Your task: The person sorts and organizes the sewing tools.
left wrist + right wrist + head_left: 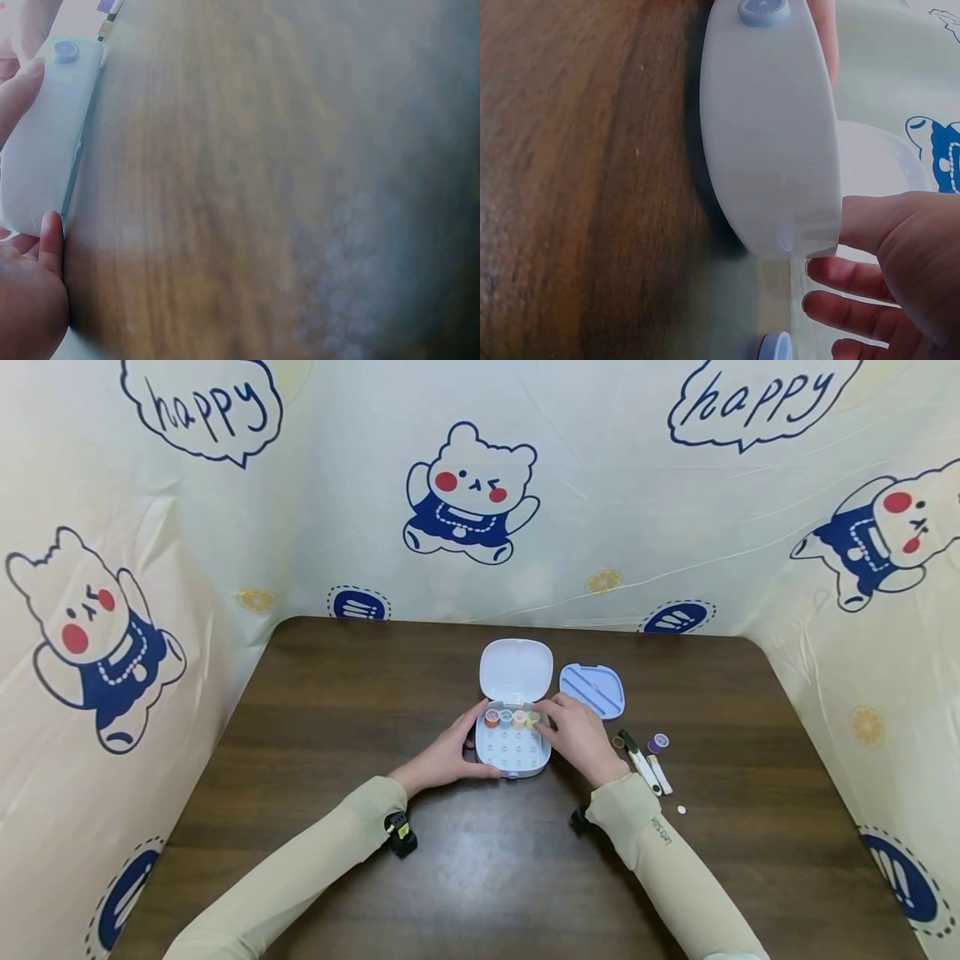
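Observation:
A small white sewing box (513, 762) stands with its lid (516, 670) raised at the back. Several thread spools sit in a row at the back of its pegged tray, among them an orange spool (491, 718) and a blue spool (506, 718). My left hand (450, 752) grips the box's left side, thumb at the front corner and fingers toward the back. At the right end of the row, my right hand (577, 733) pinches a yellow spool (532, 719) between thumb and forefinger. Its other fingers (847, 311) stay outside the box wall.
A lilac tray insert (592, 691) lies behind my right hand. To the right are thread snips (640, 764), a purple spool (657, 743), a slim white stick-shaped item (660, 774) and a small white disc (682, 810). A printed curtain (480, 585) borders the table.

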Demonstrator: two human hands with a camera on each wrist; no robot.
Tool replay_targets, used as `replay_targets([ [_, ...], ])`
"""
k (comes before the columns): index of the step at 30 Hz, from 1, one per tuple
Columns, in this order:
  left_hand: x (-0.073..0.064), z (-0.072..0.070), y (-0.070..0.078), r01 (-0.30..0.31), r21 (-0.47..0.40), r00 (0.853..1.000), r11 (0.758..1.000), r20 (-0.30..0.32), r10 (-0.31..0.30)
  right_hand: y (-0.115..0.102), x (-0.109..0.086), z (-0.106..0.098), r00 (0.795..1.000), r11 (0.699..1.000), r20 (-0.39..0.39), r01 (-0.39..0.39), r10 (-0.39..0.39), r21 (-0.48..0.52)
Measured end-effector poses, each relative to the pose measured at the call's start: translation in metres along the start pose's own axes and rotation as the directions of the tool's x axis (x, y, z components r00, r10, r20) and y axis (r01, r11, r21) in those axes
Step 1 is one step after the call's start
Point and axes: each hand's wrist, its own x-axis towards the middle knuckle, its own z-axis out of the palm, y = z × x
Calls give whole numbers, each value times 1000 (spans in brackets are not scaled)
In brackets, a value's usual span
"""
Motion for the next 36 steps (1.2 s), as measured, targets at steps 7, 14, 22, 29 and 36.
replay_targets([
  [7,0,1,0,12,-4,1000,1000,-1,-12,0,0,-1,1000,1000,8,3,-3,18],
  [14,-1,1,0,14,-16,1000,1000,2,-14,5,-8,-7,999,992,1,-35,35,121],
  [22,-1,-1,1,22,-10,1000,1000,1,-22,26,-24,-15,998,975,-45,-35,46,221],
  [29,-1,-1,1,15,-7,1000,1000,1,-15,43,-41,-30,994,970,-102,-17,43,242],
  [36,-1,-1,0,6,-11,1000,1000,-3,-6,58,-58,-40,987,972,-152,-13,50,236],
])
